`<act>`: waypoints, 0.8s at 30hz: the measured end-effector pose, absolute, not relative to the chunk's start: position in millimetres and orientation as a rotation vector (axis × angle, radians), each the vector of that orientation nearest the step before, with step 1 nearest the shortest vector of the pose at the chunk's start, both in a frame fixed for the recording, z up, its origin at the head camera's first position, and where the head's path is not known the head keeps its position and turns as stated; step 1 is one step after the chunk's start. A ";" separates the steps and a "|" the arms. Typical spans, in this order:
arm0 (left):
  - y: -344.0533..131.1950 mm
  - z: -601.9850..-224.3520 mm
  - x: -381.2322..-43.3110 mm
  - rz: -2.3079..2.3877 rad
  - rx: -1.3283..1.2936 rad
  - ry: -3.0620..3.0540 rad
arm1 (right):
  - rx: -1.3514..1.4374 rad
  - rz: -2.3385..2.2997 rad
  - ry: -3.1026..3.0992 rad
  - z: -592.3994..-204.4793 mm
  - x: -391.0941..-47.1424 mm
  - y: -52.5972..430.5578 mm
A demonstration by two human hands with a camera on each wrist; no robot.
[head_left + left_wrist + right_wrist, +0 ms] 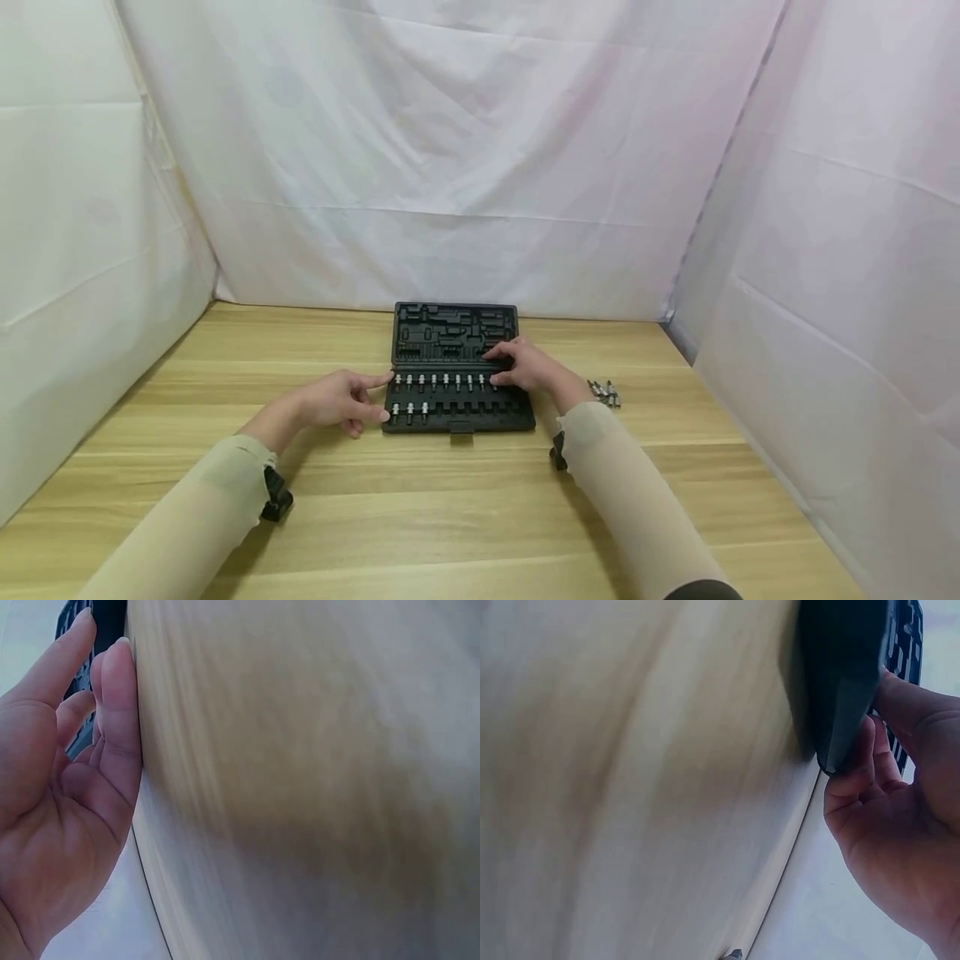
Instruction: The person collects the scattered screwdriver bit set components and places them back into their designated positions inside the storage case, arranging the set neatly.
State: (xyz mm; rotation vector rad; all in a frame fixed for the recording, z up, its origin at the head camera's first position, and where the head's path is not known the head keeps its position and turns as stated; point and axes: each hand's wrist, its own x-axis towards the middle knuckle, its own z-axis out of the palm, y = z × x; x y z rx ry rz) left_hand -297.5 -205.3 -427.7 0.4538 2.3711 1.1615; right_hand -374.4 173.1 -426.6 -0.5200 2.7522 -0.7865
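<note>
A black plastic socket case (459,425) lies unfolded on the table, its moulded lid (420,335) laid back. Silver bit sockets (433,382) fill most of the upper row, and several more (410,411) stand at the left of the lower row. My left hand (341,402) touches the case's left edge with index finger and thumb extended and spread. Over the right end of the upper row, my right hand (531,367) has its thumb by the last bit socket (495,386) and its index finger near the hinge. The right wrist view shows its other fingers bent beside the case wall (844,712).
Several loose bit sockets (606,392) lie in a small pile on the table right of the case, close to the right forearm. White cloth walls (450,167) enclose the wooden table (420,517) at the back and both sides.
</note>
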 end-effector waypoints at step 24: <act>-206.0 -428.7 -301.2 1.176 0.452 2.356 | -0.548 -1.018 2.798 -406.0 -350.9 302.5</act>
